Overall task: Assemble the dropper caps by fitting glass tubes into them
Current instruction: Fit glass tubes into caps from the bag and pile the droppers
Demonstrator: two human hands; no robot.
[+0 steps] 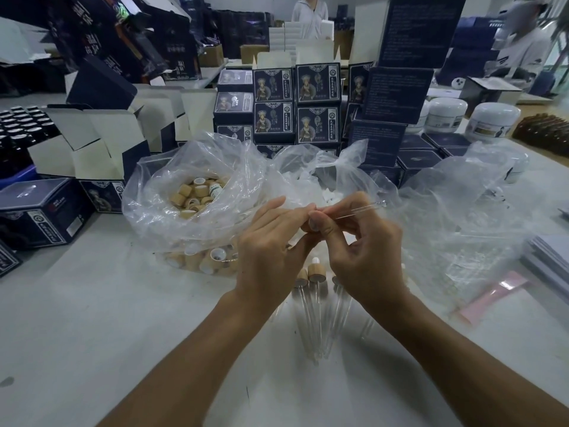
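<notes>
glass tube (360,209), thin and clear with a small bulbed tip, was pinched near its inner end between the thumb and fingers of the right hand (363,241), its free length slanting up and away to the right. the left hand (271,245) met it from the other side, fingers curled round what looked like a small tan wooden dropper cap (308,227); only a sliver of that cap showed between the fingertips, so whether the tube had entered it could not be told.

to do this step well, my judgement is that the tube wants to be kept in line with the cap's hole and pushed straight, with a slight twist and a hold close to the cap, since thin glass bent sideways could snap.

taking the cap in hand as the landmark: just below it, nearer the person, several finished droppers (314,291) with wooden collars and clear tubes lay on the white table (107,318), tubes pointing toward the person. left of it and a little beyond sat a crumpled clear plastic bag of loose wooden caps (194,195). right of it spread another clear plastic bag (455,217), its contents too faint to name. well beyond it stood stacks of dark blue printed boxes (317,103), with white lidded jars (492,118) off to the far right.
</notes>
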